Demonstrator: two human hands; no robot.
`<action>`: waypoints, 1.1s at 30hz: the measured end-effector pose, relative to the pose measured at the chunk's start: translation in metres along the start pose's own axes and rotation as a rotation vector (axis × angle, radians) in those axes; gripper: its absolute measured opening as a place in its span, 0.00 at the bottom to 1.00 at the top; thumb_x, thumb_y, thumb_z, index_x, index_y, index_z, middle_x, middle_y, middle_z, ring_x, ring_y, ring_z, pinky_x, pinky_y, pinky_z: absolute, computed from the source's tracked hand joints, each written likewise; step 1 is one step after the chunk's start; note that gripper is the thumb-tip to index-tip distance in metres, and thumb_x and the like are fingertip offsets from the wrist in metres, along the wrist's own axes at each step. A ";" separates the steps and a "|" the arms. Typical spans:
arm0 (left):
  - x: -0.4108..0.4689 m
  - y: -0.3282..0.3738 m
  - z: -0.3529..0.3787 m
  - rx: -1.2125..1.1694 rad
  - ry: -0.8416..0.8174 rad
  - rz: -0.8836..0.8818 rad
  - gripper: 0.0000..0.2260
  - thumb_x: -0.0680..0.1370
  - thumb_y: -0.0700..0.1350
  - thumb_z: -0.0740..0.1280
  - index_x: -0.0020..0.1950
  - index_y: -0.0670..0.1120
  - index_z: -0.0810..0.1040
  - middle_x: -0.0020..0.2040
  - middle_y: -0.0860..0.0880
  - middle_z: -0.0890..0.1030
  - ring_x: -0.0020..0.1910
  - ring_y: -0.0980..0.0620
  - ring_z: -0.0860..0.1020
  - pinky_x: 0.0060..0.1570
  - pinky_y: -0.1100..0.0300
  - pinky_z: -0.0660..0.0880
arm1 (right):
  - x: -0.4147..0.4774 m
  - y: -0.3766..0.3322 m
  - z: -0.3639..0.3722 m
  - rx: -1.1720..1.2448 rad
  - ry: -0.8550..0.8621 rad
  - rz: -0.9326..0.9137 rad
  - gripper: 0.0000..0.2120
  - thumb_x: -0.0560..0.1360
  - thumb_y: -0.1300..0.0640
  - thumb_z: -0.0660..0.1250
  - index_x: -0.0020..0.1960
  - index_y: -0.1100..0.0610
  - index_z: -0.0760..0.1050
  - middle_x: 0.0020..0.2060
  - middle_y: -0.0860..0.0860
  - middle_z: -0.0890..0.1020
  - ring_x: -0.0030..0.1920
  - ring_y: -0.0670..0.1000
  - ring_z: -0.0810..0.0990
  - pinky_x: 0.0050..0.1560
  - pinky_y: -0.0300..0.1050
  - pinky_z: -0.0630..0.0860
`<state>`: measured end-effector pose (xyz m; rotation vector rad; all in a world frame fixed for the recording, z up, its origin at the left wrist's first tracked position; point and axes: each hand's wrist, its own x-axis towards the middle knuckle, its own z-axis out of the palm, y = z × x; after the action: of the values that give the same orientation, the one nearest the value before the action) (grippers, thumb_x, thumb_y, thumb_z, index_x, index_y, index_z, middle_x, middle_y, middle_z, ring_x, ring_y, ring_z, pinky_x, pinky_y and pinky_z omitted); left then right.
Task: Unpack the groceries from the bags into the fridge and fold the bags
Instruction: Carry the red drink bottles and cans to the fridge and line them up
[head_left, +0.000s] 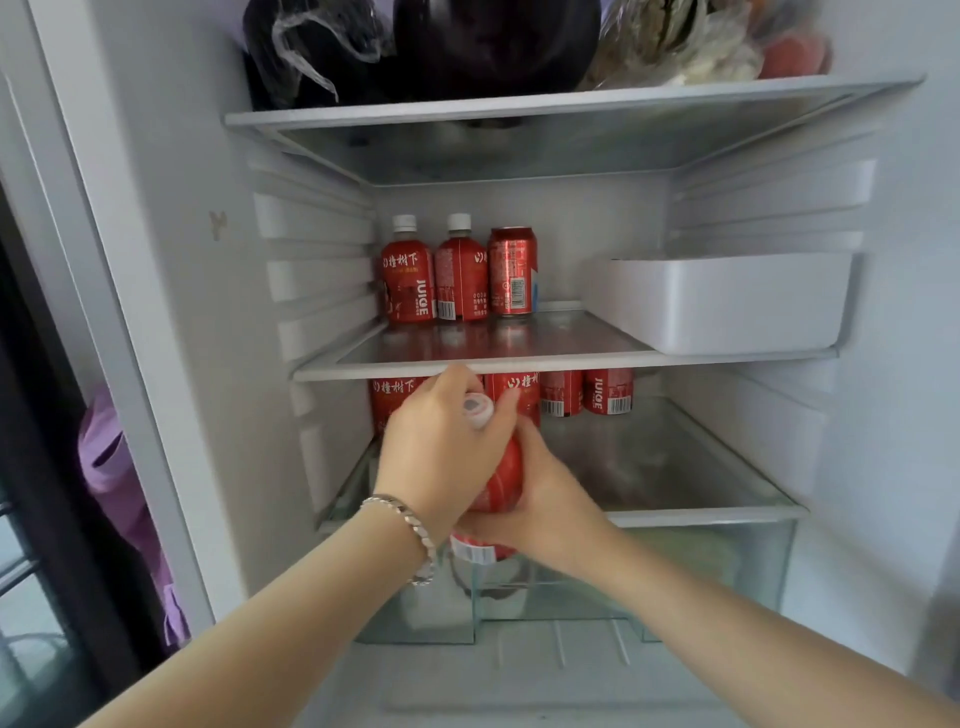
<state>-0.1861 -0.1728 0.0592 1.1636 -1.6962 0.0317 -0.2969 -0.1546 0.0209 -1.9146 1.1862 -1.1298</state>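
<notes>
Right now I stand at the open fridge (171, 312), and I place everything by its middle shelf (561, 359). Nearest me, below that shelf, lies the fridge floor with clear drawers (701, 561) set under a lower glass shelf (691, 512).

Both my forearms reach up and inward from the bottom of the view, meeting just below the front edge of the middle shelf. My left hand (441, 457), with a beaded bracelet (410, 525) at the wrist, wraps over the shoulder and neck of a red juice bottle (501, 483), fingers curled near its white cap. My right hand (545, 499) cups the same bottle from the right and underneath. So each grip is clenched on that bottle, which tilts with its cap toward the shelf edge and its base toward me.

Behind my hands, under the middle shelf, more red bottles and cans (587, 392) stand in a row. On the middle shelf, at the back left, two red bottles (436, 275) and a red can (513, 273) stand side by side, touching or nearly so. A white tray (727, 304) sits on the right of that shelf.

Above it, the top shelf (519, 104) carries dark bagged items (415, 47) and wrapped produce. Left of the fridge, something purple (119, 493) hangs blurred.
</notes>
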 end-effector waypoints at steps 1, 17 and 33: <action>-0.001 0.007 0.004 -0.038 -0.032 -0.007 0.12 0.73 0.56 0.68 0.40 0.48 0.72 0.35 0.55 0.74 0.36 0.55 0.74 0.35 0.64 0.70 | -0.003 0.000 -0.002 -0.032 0.129 -0.005 0.42 0.60 0.56 0.80 0.66 0.43 0.60 0.52 0.37 0.77 0.51 0.37 0.78 0.54 0.35 0.77; 0.028 -0.019 0.100 0.109 -0.478 -0.571 0.32 0.74 0.56 0.67 0.69 0.40 0.59 0.68 0.38 0.60 0.67 0.39 0.65 0.65 0.50 0.65 | 0.038 0.063 -0.051 -0.340 0.656 0.241 0.40 0.68 0.39 0.71 0.73 0.49 0.55 0.63 0.55 0.70 0.64 0.57 0.71 0.59 0.52 0.72; 0.061 -0.041 0.131 0.421 -0.527 -0.451 0.22 0.79 0.56 0.59 0.64 0.40 0.72 0.64 0.39 0.70 0.64 0.38 0.68 0.65 0.44 0.65 | 0.079 0.081 -0.056 -0.435 0.292 0.494 0.32 0.76 0.63 0.64 0.75 0.64 0.53 0.66 0.60 0.71 0.66 0.59 0.71 0.66 0.48 0.69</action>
<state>-0.2515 -0.3034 0.0237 1.9854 -1.8831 -0.2259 -0.3594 -0.2630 0.0066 -1.6265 2.0696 -0.9472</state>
